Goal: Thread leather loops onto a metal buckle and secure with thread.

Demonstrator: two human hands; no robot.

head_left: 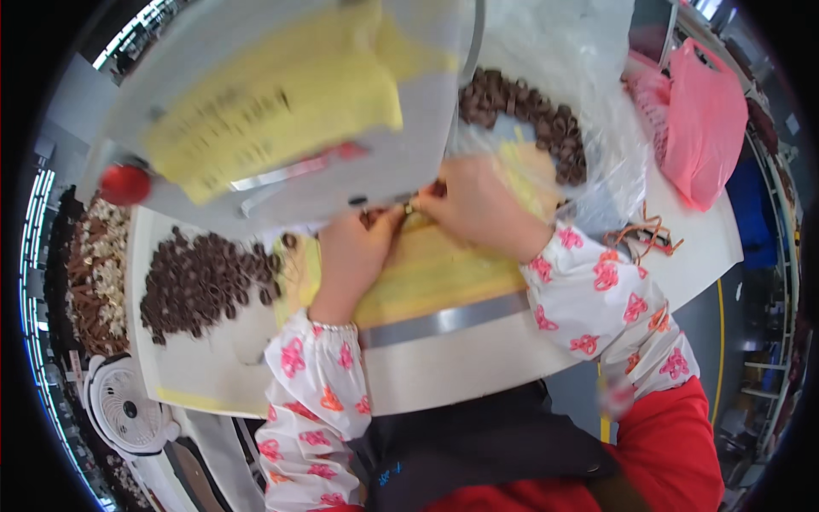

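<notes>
My left hand is closed, its fingertips pinched by a small brown piece under the white sewing machine head. My right hand is closed too, its thumb and finger on a small brown looped piece close to the left fingertips. The machine hides part of both sets of fingertips, and the right hand is slightly blurred. Beneath them lies a yellow-covered work surface. A pile of small dark brown loops sits left of my left hand. More brown loops lie beyond my right hand.
Yellow notes and a red knob are on the machine. Clear plastic sheeting, a pink plastic bag and orange-brown cord lie at the right. A white fan stands by the table's left edge.
</notes>
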